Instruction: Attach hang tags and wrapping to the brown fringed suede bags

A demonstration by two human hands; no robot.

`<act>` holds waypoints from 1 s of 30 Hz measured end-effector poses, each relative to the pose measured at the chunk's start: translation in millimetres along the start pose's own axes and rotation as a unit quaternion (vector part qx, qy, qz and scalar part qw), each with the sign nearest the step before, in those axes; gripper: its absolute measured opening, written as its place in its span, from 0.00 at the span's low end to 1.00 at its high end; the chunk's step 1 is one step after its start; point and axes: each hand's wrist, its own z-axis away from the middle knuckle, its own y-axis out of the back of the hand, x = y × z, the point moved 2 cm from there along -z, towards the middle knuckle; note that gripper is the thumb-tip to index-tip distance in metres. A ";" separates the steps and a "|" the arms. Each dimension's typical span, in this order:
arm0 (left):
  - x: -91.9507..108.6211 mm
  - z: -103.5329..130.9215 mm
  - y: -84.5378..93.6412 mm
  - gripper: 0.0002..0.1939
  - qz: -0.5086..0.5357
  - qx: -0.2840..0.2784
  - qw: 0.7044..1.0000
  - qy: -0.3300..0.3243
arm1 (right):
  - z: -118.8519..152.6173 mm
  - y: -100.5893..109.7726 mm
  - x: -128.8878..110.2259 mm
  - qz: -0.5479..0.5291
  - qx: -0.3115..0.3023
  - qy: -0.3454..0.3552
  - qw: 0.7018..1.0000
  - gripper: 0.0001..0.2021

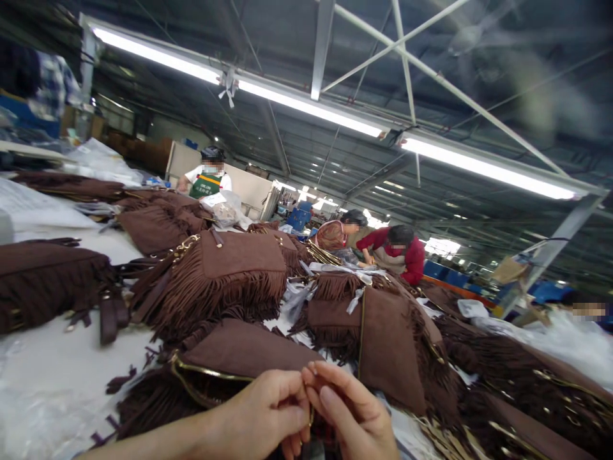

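Observation:
My left hand (pixel 272 409) and my right hand (pixel 352 409) meet at the bottom centre, fingertips pinched together. Between them a thin gold-coloured bit shows; its kind is hidden by the fingers. Just behind my hands lies a brown fringed bag (pixel 249 348), its gold zipper (pixel 211 370) partly unzipped. Another brown bag (pixel 390 348) with a gold zipper along its edge leans to the right. Farther back, a fringed bag (pixel 242 255) with a gold chain rests on the pile.
More brown fringed bags cover the white table (pixel 71 364) on both sides. Clear plastic wrap (pixel 38 421) lies at the lower left. Across the table stands a person in a green apron (pixel 205 185); a person in a red top (pixel 414 255) bends over work beside another person (pixel 335 233).

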 end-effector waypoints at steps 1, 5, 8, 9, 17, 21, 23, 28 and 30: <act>-0.9 0.5 0.3 0.03 0.006 0.006 1.000 0.006 | -0.4 1.3 1.3 0.019 0.001 0.012 1.000 0.20; 1.0 7.2 2.3 0.05 -0.024 0.026 0.999 0.016 | -2.0 8.4 3.9 0.064 0.023 0.047 0.997 0.14; 6.3 13.5 8.4 0.08 -0.002 0.065 0.998 0.002 | 0.3 13.8 4.6 0.067 0.025 0.065 0.995 0.14; 7.1 14.7 11.0 0.10 0.024 0.078 0.997 -0.003 | 1.7 15.4 5.7 0.067 0.022 0.056 0.996 0.14; -6.6 10.1 13.9 0.08 0.061 0.132 0.989 -0.029 | 12.3 7.7 16.7 0.104 -0.074 0.015 0.992 0.14; -6.3 8.9 6.0 0.11 0.151 0.089 0.984 -0.030 | 11.9 8.4 22.0 0.084 -0.039 0.038 0.995 0.13; -3.5 10.3 5.1 0.18 0.203 0.076 0.976 -0.035 | 10.3 12.7 27.0 0.060 -0.026 0.025 0.998 0.12; -4.0 12.6 10.7 0.16 0.187 0.133 0.973 -0.007 | 11.0 13.9 33.9 0.034 -0.027 0.006 0.999 0.14; -6.9 12.0 12.3 0.13 0.164 0.155 0.974 -0.001 | 13.8 9.9 31.8 0.029 -0.004 0.007 1.000 0.14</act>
